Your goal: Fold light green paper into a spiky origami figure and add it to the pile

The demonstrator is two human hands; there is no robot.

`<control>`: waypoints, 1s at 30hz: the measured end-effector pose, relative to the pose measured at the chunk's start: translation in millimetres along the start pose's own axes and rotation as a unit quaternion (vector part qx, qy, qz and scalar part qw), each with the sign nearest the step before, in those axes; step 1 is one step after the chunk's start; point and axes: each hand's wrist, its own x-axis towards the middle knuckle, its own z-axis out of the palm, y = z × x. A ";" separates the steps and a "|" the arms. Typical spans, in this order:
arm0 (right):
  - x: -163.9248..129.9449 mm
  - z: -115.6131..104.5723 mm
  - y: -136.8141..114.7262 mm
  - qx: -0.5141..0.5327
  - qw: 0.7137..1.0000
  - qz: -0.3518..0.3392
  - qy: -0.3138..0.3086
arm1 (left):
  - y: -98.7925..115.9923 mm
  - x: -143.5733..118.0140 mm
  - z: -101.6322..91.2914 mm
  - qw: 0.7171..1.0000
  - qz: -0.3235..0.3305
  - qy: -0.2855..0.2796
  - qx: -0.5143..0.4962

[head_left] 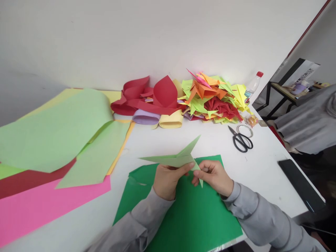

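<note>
Holding the paper: a pale green, folded paper shape with long thin points (183, 160) is up in both hands, over the far part of a big, flat green sheet (202, 217).
Left hand: the left hand (166, 180) has its grip pinched together on the middle of the folded shape, with the thumb on top.
Right hand: the right hand (215, 176) has its grip clamped on the point that hangs down, between thumb and finger.
Paper points: one goes left, one goes up to the right, one goes down.
Under the hands: the green sheet lies on a white, flat surface (265, 175).
Right of the hands: black-handled metal scissors (240, 140) lie just beside a thin, pale ring (238, 130). Nearer the edge is a long, flat black thing (301, 183).
Behind the hands: a messy pile of bright folded paper shapes (207, 92) sits by the wall. Left of it are curled red paper pieces (165, 92), a purple paper loop (147, 117) and a pale yellow paper loop (170, 121). Right of it is a clear bottle with a red cap (253, 85).
Left of the hands: a big, pale green paper sheet (52, 129) lies partly over a dark red one (39, 181) and a pink one (52, 203).
</note>
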 end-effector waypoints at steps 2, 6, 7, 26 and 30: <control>-0.4 0.0 -0.4 -0.013 1.000 -0.014 0.003 | 0.1 -1.3 0.9 0.999 0.011 -0.032 -0.010; -0.7 -0.5 -0.2 -0.006 1.000 -0.019 -0.011 | 2.7 -1.2 1.7 0.999 0.019 -0.046 -0.016; -0.8 -0.5 0.2 -0.001 1.000 -0.016 -0.013 | 3.4 -0.3 1.4 0.999 0.019 -0.036 -0.022; -5.1 5.9 -1.7 -0.087 0.995 -0.026 -0.031 | 8.8 -5.1 3.3 0.993 0.051 -0.101 -0.025; -4.7 6.2 -0.8 -0.087 0.996 -0.023 -0.004 | 13.1 -17.2 11.7 0.990 0.025 -0.136 -0.015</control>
